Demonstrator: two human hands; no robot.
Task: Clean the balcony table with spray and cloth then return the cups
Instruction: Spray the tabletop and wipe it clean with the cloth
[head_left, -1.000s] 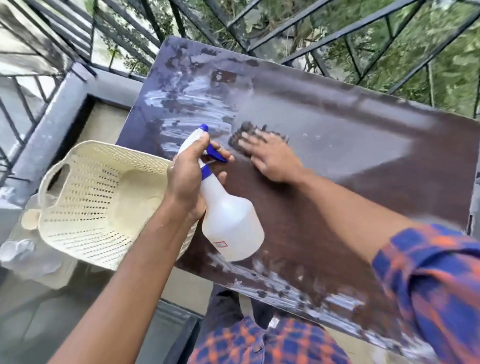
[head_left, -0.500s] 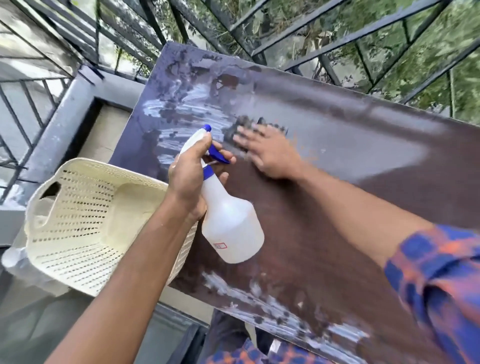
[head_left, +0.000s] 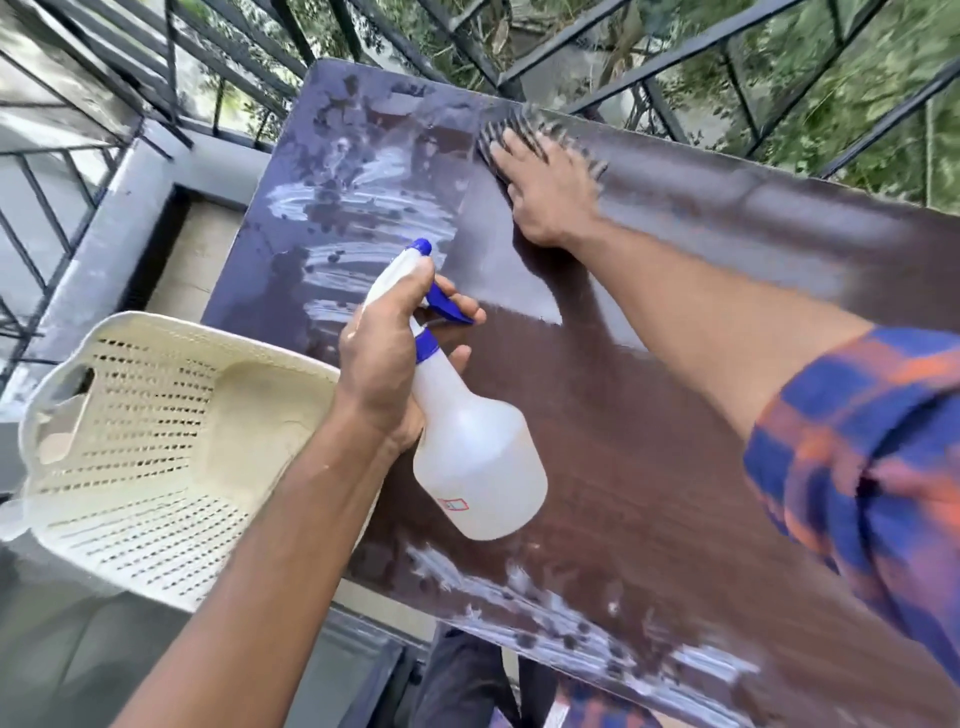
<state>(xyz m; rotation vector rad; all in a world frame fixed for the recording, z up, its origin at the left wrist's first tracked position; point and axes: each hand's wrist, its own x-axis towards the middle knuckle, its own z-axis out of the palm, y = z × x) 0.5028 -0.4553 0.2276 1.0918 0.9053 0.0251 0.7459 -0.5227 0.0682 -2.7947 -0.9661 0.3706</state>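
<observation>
A dark brown table (head_left: 649, 415) fills the middle of the view, streaked with white foam on its left part and along the near edge. My left hand (head_left: 384, 358) grips the neck of a white spray bottle (head_left: 478, 457) with a blue trigger, held over the table. My right hand (head_left: 550, 192) lies flat with straight fingers on a dark cloth (head_left: 498, 135) at the table's far edge. Most of the cloth is hidden under the hand and blurred. No cups are in view.
A cream perforated plastic basket (head_left: 156, 457) stands empty at the table's left, beside my left forearm. Black metal railing (head_left: 727, 47) runs behind the table, with greenery beyond. A grey ledge (head_left: 104, 223) is at the left.
My right hand has slid the cloth away from me, from the table's middle to its far edge. The left hand holds the bottle in the same place.
</observation>
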